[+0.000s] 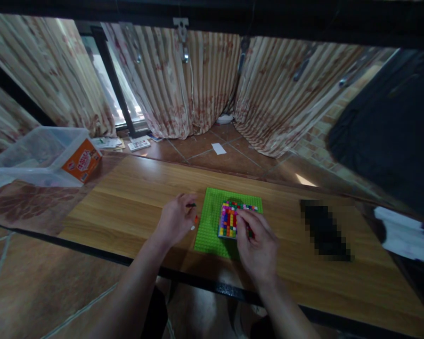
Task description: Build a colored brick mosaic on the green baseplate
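A green studded baseplate (pixel 207 230) lies on the wooden table, bearing a block of small multicoloured toy bricks (pixel 228 226). My left hand (pixel 175 219) is just left of the plate, its fingers closed around a small dark toy brick (pixel 191 205). Beside those fingers on the tabletop are a white brick (pixel 192 228) and an orange-red piece (pixel 196 219). Over the right part of the coloured bricks, my right hand (pixel 257 242) has thumb and index finger in a pinch. Whatever sits between its fingertips is too small to make out, and the hand hides some bricks.
On the table (pixel 127 202), a pixelated dark object (pixel 325 230) lies to the right. A clear plastic box (pixel 38 155) with an orange label stands at the far left. Beyond the table's back edge are papers (pixel 218 149) on the tiled floor and striped curtains (pixel 212 80).
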`<action>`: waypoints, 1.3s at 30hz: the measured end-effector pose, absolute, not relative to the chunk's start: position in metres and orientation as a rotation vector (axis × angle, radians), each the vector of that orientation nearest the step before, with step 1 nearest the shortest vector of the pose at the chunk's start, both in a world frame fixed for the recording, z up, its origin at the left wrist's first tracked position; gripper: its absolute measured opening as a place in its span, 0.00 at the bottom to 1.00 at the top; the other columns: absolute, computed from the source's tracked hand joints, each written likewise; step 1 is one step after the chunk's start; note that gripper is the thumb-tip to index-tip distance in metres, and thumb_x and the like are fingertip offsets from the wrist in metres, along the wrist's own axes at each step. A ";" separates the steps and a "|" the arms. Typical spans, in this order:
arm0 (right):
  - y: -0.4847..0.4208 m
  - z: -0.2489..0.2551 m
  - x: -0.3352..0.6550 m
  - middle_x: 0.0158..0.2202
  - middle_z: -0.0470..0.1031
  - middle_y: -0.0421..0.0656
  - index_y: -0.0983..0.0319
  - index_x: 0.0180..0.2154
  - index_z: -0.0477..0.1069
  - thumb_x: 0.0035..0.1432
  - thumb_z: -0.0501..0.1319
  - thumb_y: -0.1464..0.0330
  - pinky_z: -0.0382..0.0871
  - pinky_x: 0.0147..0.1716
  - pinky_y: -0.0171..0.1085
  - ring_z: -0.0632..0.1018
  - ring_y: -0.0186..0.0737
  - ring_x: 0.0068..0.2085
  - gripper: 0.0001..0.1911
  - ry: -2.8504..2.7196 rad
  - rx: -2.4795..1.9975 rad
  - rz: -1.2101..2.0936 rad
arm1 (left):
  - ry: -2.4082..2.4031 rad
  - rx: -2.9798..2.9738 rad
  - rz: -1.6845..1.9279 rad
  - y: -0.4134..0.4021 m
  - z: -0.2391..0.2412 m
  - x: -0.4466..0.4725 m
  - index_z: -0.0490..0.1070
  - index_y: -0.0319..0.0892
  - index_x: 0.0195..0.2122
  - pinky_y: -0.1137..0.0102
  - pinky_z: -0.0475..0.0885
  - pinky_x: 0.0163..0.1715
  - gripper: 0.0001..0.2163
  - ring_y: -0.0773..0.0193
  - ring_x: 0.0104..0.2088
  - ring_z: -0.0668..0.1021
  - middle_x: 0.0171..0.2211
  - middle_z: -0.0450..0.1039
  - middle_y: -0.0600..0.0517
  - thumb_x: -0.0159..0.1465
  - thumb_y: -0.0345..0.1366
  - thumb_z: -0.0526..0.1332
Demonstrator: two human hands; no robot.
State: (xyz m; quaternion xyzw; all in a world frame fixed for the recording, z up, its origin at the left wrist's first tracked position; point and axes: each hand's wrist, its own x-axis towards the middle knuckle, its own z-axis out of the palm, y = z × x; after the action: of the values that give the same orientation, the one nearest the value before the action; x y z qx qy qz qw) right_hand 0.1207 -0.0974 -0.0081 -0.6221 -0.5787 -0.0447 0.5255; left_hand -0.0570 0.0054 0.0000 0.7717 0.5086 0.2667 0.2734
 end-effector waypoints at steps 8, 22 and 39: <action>-0.098 -0.009 0.111 0.47 0.79 0.46 0.57 0.51 0.74 0.65 0.57 0.73 0.75 0.51 0.42 0.79 0.40 0.49 0.15 -1.577 -1.413 0.089 | 0.806 1.439 0.809 -0.013 0.004 -0.029 0.77 0.39 0.43 0.69 0.73 0.40 0.14 0.64 0.36 0.78 0.35 0.78 0.51 0.55 0.33 0.67; -0.096 -0.009 0.127 0.41 0.80 0.44 0.56 0.43 0.79 0.64 0.60 0.69 0.73 0.47 0.42 0.78 0.41 0.44 0.09 -1.450 -1.529 0.208 | 0.885 1.357 0.826 -0.013 0.004 -0.020 0.79 0.37 0.41 0.71 0.72 0.33 0.13 0.65 0.29 0.77 0.29 0.79 0.51 0.57 0.38 0.66; -0.090 -0.009 0.129 0.40 0.82 0.43 0.56 0.39 0.80 0.64 0.60 0.69 0.72 0.46 0.45 0.79 0.42 0.41 0.09 -1.460 -1.612 0.143 | 1.030 1.686 0.734 -0.018 -0.001 -0.012 0.81 0.43 0.40 0.69 0.75 0.38 0.10 0.60 0.36 0.81 0.36 0.83 0.51 0.62 0.33 0.60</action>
State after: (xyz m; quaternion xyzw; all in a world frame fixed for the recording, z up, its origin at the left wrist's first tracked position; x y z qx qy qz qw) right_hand 0.1292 -0.0905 -0.0088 -0.6558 -0.5937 0.0580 0.4627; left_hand -0.0124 -0.0177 -0.0008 0.6954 0.4249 0.3026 0.4942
